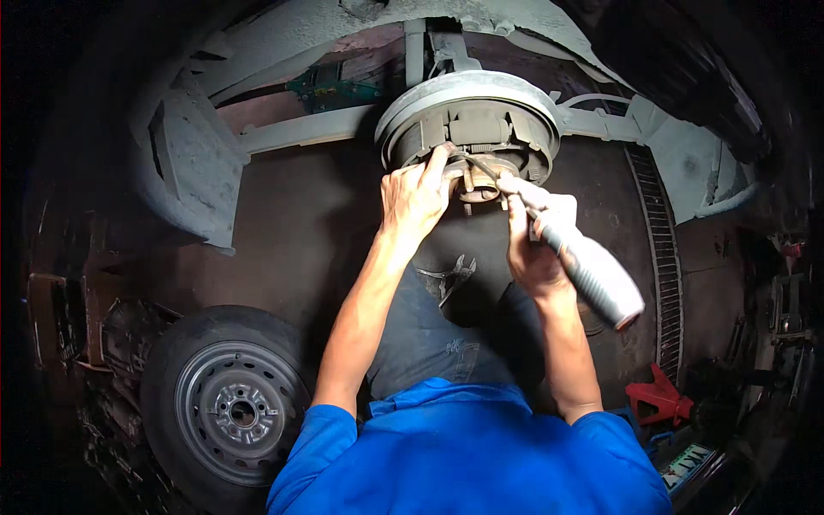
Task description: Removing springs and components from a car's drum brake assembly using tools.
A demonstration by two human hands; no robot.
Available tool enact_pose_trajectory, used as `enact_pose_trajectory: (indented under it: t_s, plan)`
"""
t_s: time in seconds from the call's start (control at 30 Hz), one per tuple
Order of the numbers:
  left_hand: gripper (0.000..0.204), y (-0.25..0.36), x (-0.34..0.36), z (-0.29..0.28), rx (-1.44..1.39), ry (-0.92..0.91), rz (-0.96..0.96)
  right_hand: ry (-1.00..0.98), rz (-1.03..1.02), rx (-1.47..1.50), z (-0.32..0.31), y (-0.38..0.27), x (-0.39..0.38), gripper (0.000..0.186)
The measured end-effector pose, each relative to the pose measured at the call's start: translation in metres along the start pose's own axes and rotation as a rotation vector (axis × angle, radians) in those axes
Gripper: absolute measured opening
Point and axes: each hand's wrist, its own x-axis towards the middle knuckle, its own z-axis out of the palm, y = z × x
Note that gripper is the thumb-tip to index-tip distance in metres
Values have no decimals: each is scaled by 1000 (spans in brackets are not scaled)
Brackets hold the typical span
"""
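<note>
A drum brake assembly [479, 130] with its cover drum off is in front of me, brake shoes and a spring showing around a rusty hub with studs [482, 184]. In my right hand [541, 249] is a screwdriver [601, 275] with a thick, ribbed grey handle. Its thin shaft slants up and left to the parts just above the hub. My left hand [416, 199] is at the hub's left side, its fingertips pinched together against the brake parts near the screwdriver's tip. What those fingertips grip is hidden.
Locking pliers [451, 276] lie on the floor between my legs. A wheel with its tyre [232, 412] lies at lower left. To the right are a floor grate [659, 257] and a red jack stand [659, 396]. Grey vehicle bodywork [193, 163] arches overhead and down both sides.
</note>
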Motion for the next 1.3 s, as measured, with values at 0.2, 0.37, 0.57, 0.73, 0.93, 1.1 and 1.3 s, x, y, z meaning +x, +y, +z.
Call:
enact_pose_trajectory:
  t_s: [0.2,0.37,0.57,0.73,0.93,1.1,1.3]
  plan:
    - [41,-1,1,8,-27,6,-8,107,-138,94,2,12,-2,18]
    - [43,-4,-4,4,5,2,-18,-31,-64,3,1,4,6,19]
    - [41,1,4,5,-23,-11,2,292,81,378,35,16,-27,19]
    - [38,-5,2,2,-21,-13,5,67,-50,33,8,9,-12,19]
    - [38,-3,5,3,-72,5,30,78,-28,80,15,14,-31,24]
    - [37,-2,5,2,-34,-45,-1,129,19,168,18,8,-33,24]
    - [36,-6,4,0,-8,-22,22,128,-84,83,-12,-2,9,18]
